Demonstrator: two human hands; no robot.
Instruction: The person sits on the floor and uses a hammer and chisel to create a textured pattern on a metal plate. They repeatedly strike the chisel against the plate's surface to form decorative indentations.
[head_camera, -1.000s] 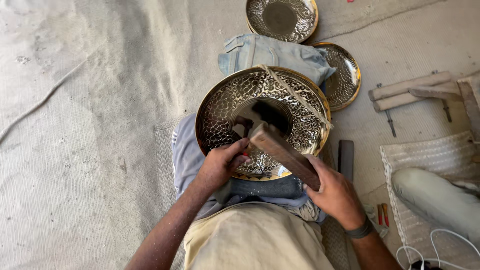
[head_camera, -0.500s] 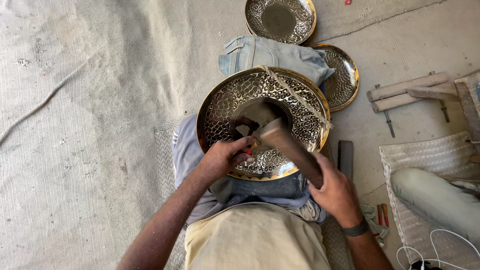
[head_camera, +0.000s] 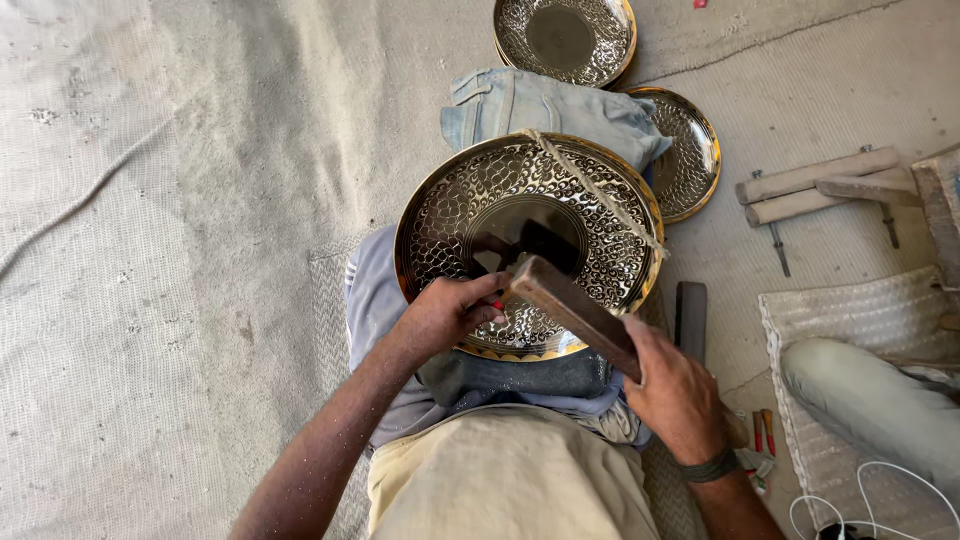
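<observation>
A large round brass plate (head_camera: 470, 205) with a chased scale pattern lies in front of me on folded cloth, a cord tied across its right side. My left hand (head_camera: 445, 315) rests on the plate's near rim, fingers pinched on a small tool whose red-tipped end shows; the tool itself is mostly hidden. My right hand (head_camera: 675, 390) grips the handle of a wooden mallet (head_camera: 570, 305), whose head hovers over the plate beside my left fingers.
Two more patterned brass plates (head_camera: 565, 40) (head_camera: 690, 150) lie beyond, partly under folded denim (head_camera: 540, 105). Wooden-handled tools (head_camera: 815, 185) lie at the right, a dark bar (head_camera: 690, 315) beside the plate, a person's leg (head_camera: 870, 405) and white cable at the lower right.
The mallet head has dropped from over the plate's centre toward my left fingers at the near rim. My left hand stays pinched in the same place.
</observation>
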